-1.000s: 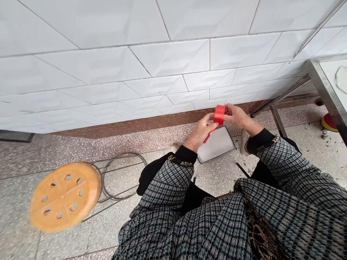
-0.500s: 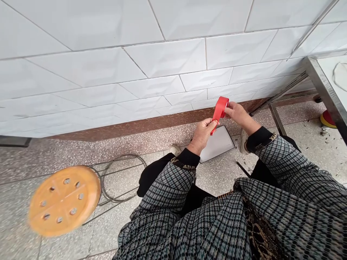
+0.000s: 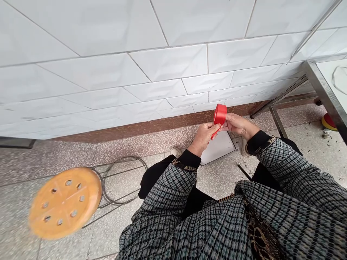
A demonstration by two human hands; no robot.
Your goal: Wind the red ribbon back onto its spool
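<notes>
A roll of shiny red ribbon [image 3: 220, 113] is held up in front of me, near the foot of the wall. My left hand [image 3: 203, 135] is closed, its thumb pressing the ribbon just below the roll, and a short red end pokes out beneath the fingers. From the other side my right hand [image 3: 238, 124] grips the roll's lower edge. Its fingertips meet those of my left hand and are partly hidden by the ribbon. Below my hands a white flat panel with a dark edge [image 3: 217, 150] lies on the floor.
An orange round stool [image 3: 63, 204] with holes in its seat and thin metal legs stands at the left. A metal-framed table [image 3: 322, 86] is at the right, above a red and yellow object [image 3: 329, 122]. White tiled wall [image 3: 168, 65] rises ahead. Dark scraps litter the right floor.
Both hands have come closer together. The ribbon roll has turned and dropped slightly, and my right hand has moved down from its upper side to its lower edge.
</notes>
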